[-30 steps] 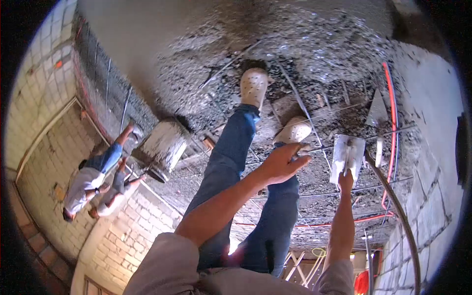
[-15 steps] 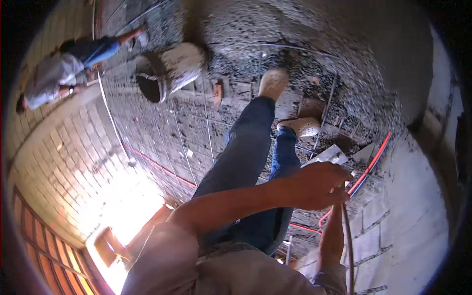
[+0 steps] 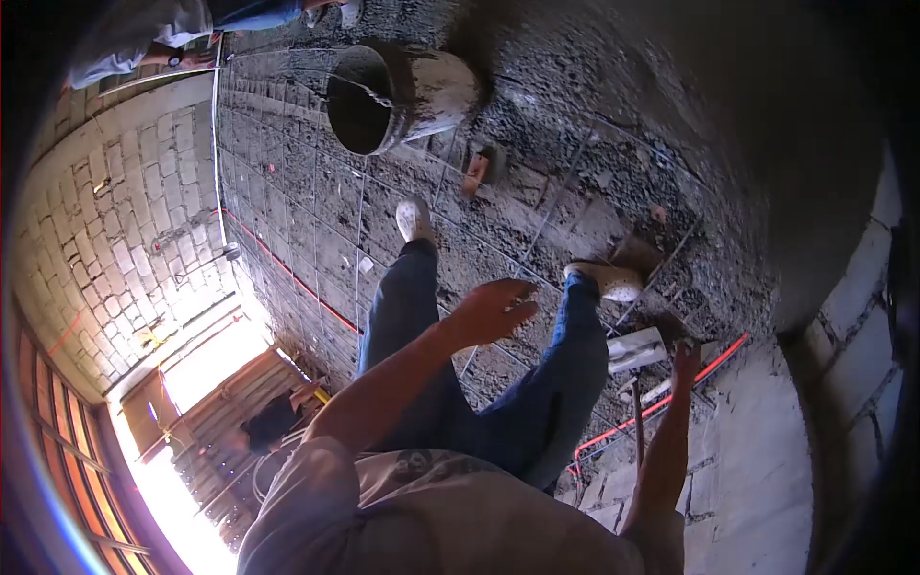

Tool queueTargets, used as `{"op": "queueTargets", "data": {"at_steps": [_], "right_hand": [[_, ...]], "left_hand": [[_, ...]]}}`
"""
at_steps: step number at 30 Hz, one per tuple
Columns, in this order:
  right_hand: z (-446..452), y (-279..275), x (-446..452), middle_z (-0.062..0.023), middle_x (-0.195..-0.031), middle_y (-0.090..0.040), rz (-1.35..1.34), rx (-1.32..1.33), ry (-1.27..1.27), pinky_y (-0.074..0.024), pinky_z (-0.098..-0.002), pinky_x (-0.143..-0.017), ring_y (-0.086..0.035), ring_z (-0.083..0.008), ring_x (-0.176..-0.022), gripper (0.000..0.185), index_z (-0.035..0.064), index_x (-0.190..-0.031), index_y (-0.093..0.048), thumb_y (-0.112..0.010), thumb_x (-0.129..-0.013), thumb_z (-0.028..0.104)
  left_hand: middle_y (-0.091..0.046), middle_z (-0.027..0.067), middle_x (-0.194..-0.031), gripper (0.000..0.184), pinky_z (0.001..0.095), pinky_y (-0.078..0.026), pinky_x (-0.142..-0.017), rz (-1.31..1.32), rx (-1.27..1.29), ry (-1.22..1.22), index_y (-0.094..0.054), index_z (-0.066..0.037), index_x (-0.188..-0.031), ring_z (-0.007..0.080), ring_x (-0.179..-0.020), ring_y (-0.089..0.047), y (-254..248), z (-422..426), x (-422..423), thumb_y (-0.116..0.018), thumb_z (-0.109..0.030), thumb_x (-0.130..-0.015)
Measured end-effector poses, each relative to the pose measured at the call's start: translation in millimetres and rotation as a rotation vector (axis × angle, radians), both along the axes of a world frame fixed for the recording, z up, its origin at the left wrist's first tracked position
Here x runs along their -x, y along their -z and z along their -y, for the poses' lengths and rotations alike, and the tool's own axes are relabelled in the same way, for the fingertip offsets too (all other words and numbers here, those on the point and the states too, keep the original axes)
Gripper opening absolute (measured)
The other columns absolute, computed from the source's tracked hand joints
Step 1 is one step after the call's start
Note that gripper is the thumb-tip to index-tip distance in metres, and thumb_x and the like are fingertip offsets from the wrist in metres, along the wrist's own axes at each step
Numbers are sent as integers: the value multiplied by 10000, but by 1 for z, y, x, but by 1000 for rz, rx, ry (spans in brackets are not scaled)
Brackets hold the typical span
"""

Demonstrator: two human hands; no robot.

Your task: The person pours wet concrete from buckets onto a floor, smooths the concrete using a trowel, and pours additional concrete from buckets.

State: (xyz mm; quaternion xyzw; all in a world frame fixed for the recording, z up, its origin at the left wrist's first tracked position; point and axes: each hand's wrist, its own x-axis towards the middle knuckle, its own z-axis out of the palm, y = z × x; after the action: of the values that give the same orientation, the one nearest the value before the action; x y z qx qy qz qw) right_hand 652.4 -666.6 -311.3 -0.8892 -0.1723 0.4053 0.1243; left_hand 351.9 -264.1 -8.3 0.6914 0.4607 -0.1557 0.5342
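My left hand hangs in front of my legs, its fingers apart and nothing held in them. My right hand is low beside the red conduit, its fingers drawn together; what they hold, if anything, is too small and dark to make out. Just left of it lies the flat metal trowel, with a visible gap between its blade and the fingers. A brown rod or hose runs between the trowel and my right forearm.
A cement-stained bucket lies on its side on the rough floor, near a brick piece. Thin steel bars cross the ground around my shoes. A block wall borders the right. A co-worker's hand shows at upper left.
The view has turned. My left hand has drawn back leftward from beside my right arm and its fingers have spread. The bucket now appears further right, and the co-worker is nearer the upper edge.
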Motion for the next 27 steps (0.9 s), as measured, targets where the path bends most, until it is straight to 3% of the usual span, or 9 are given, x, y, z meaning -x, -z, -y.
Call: {"op": "queueTargets", "data": {"at_steps": [6, 9, 11, 14, 15, 16, 17, 19, 27], "right_hand": [[-142, -16, 4, -191, -1019, -620, 131, -218, -227, -464, -413, -769, -603, -326, -888, 355, -12, -1098, -545, -544, -861, 252], [-229, -43, 44, -213, -1106, -549, -84, -237, 66, -392, -405, -913, -519, -363, -1031, 381, -30, -1106, -534, -536, -867, 267], [-299, -97, 87, -206, -1114, -549, -89, -253, -16, -394, -407, -918, -518, -360, -1043, 343, -17, -1094, -542, -535, -875, 246], [-381, -131, 172, -176, -1152, -547, 54, -436, -443, -386, -410, -952, -505, -363, -1094, 235, 69, -1123, -563, -485, -928, 172], [-404, -134, 203, -171, -1168, -544, 227, -519, -678, -378, -398, -971, -505, -320, -1122, 299, 59, -1171, -545, -538, -907, 200], [-482, -188, 254, -168, -1181, -541, -140, -477, -112, -388, -406, -967, -502, -290, -1138, 406, 44, -1220, -511, -613, -868, 219], [-535, -204, 285, -171, -1182, -539, -320, -405, -79, -399, -406, -960, -501, -282, -1139, 495, 24, -1242, -480, -670, -826, 216], [-652, -241, 335, -204, -1204, -521, -166, -801, -389, -445, -402, -896, -540, -304, -1088, 596, 17, -1263, -448, -713, -782, 250], [-803, -243, 476, -173, -686, -606, -369, -469, -829, -498, -460, -630, -621, -352, -662, 346, 10, -826, -562, -644, -786, 344]], "left_hand": [[-648, 120, -981, 403, 334, -499, -772, -221, 109, -413, -556, -24, -1176, 215, -898, -633, 19, -66, 147, -585, -297, -881], [-654, 87, -924, 364, 311, -510, -714, -60, -153, -296, -576, -38, -1144, 173, -829, -637, 44, -115, 241, -554, -308, -900], [-650, 58, -880, 312, 282, -506, -654, -1, 150, -957, -600, -54, -1066, 134, -767, -630, 60, -175, 282, -528, -316, -912], [-641, 38, -838, 363, 278, -485, -584, 37, 213, -1269, -583, -31, -983, 141, -681, -609, 118, -259, 358, -482, -375, -928], [-639, 50, -847, 406, 288, -481, -600, 15, 171, -1210, -569, -28, -1009, 161, -683, -605, 171, -286, 414, -454, -410, -933], [-624, 84, -947, 436, 315, -466, -685, 73, 219, -1302, -541, -40, -1073, 207, -793, -598, 173, -289, 418, -419, -436, -938], [-609, 119, -1047, 471, 342, -451, -770, 129, 264, -1396, -512, -52, -1136, 253, -903, -590, 175, -293, 422, -384, -462, -944], [-584, 125, -1091, 517, 345, -452, -754, 192, 410, -1501, -486, -48, -1170, 241, -920, -578, 215, -308, 431, -355, -493, -943], [-506, 96, -1248, 474, 438, -438, -950, 826, 761, -1553, -447, -74, -1276, 266, -1107, -526, 249, -290, 387, -405, -401, -934]]}}
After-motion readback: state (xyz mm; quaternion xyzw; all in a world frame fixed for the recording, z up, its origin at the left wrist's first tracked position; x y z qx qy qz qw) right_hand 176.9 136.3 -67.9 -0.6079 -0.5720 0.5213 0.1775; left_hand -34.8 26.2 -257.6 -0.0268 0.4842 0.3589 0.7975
